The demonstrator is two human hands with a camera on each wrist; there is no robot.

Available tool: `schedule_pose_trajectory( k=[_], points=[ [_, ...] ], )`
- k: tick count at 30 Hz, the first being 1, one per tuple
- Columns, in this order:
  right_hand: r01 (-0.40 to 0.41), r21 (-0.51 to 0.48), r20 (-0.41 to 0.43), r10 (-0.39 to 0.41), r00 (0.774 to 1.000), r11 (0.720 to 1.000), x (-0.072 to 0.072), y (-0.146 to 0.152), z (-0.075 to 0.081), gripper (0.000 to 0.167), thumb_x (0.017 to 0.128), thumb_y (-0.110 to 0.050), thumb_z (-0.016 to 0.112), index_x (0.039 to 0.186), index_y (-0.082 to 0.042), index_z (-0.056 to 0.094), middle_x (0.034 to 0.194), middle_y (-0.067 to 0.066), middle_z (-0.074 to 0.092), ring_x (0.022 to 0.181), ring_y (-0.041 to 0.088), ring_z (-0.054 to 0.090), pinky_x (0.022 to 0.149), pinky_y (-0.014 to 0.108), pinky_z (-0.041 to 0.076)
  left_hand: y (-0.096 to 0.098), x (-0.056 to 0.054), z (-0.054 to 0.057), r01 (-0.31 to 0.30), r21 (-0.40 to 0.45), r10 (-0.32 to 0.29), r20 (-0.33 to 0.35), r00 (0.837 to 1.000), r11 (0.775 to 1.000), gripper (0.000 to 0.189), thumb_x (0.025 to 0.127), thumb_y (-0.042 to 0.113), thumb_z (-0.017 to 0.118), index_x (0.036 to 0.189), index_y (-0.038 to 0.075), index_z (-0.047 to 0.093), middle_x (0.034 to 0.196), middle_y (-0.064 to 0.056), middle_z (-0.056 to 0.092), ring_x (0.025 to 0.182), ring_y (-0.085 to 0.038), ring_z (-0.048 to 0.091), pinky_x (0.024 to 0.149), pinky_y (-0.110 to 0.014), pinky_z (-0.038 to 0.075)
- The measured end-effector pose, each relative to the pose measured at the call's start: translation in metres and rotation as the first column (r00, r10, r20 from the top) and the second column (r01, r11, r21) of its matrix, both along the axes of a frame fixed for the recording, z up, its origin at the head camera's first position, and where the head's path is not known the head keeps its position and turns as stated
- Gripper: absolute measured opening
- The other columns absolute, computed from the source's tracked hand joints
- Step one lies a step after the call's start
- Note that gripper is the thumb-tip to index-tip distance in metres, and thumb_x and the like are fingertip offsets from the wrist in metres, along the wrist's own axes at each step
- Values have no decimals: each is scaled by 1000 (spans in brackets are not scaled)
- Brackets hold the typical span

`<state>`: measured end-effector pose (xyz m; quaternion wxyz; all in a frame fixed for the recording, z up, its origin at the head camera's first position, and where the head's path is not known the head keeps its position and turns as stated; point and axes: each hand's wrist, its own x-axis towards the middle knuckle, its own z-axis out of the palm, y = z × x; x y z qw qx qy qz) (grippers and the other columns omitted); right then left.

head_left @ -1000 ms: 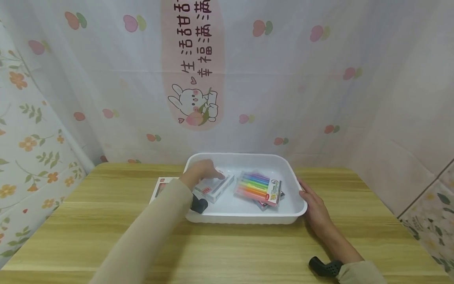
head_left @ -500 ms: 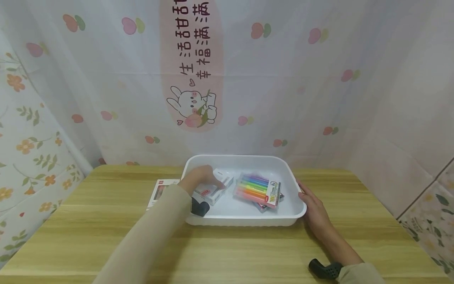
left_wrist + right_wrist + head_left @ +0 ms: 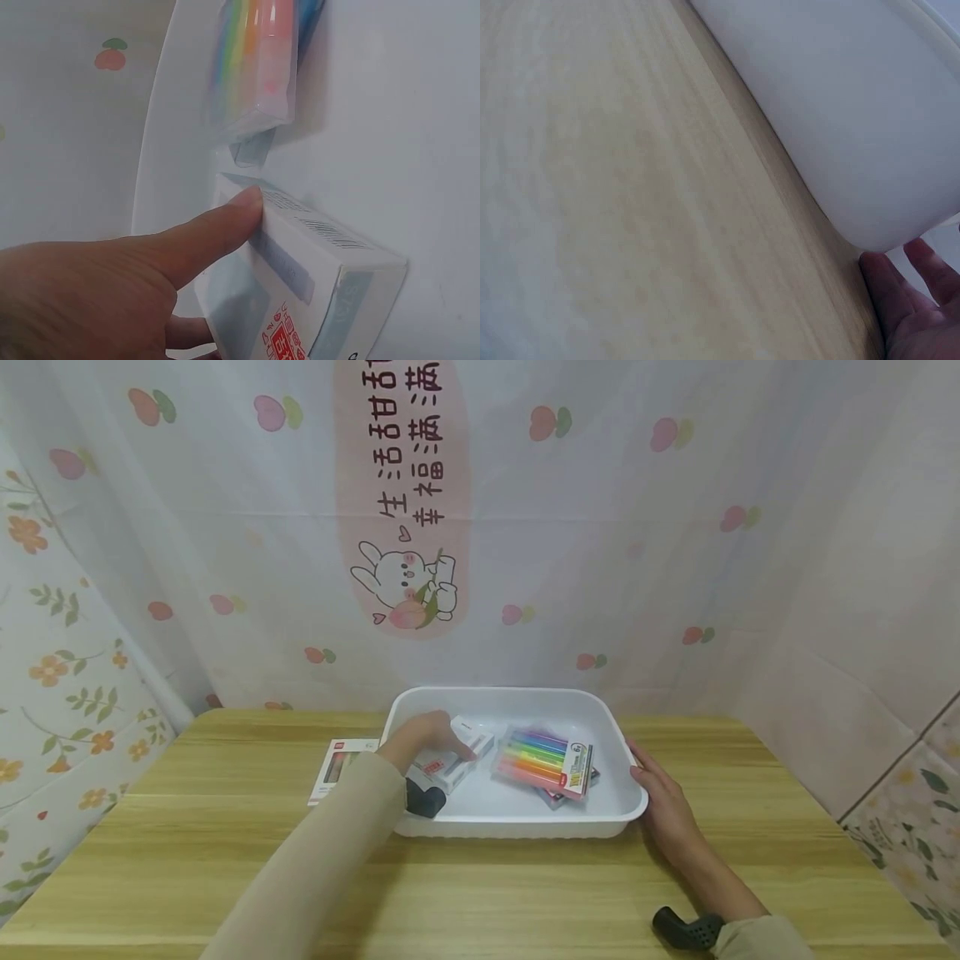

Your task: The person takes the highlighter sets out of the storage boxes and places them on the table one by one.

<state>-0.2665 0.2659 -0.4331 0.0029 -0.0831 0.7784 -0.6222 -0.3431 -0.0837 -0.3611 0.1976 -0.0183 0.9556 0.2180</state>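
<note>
Pinching with the nearer left hand point(image 3: 426, 732) a white cardboard box point(image 3: 289, 270) printed red and pale blue, slanted lengthwise toward far right, at the left inside a white plastic tray point(image 3: 517, 821). Touching the tray's right end with the right hand point(image 3: 669, 806), impossible to tell how firmly curled.

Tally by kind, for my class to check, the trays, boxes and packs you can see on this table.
Tray: 1
Box: 1
Packs: 3 (rainbow pack, partly hidden pack under it, outer pack left of the tray)
Total: 5
</note>
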Motion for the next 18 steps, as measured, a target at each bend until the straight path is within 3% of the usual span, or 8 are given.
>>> schedule_pose_trajectory(
  k=[9,18],
  points=[
    [-1,28,-1,1,1000,1000,2,1,1,58,110,-39,31,163,-17,21,171,9,14,156,38,16,96,4,39,5,5,4,29,3,-28,-77,997,1000,61,78,40,85,120,4,59,100,-8,63,86,-21,61,75,-28,52],
    [21,35,1,-21,1000,999,1,1,-2,56,110,-40,32,162,-22,23,171,8,15,156,38,19,95,5,40,9,0,2,25,26,-22,-113,993,999,65,72,34,90,118,2,57,99,-10,61,83,-21,61,71,-26,53]
  ],
)
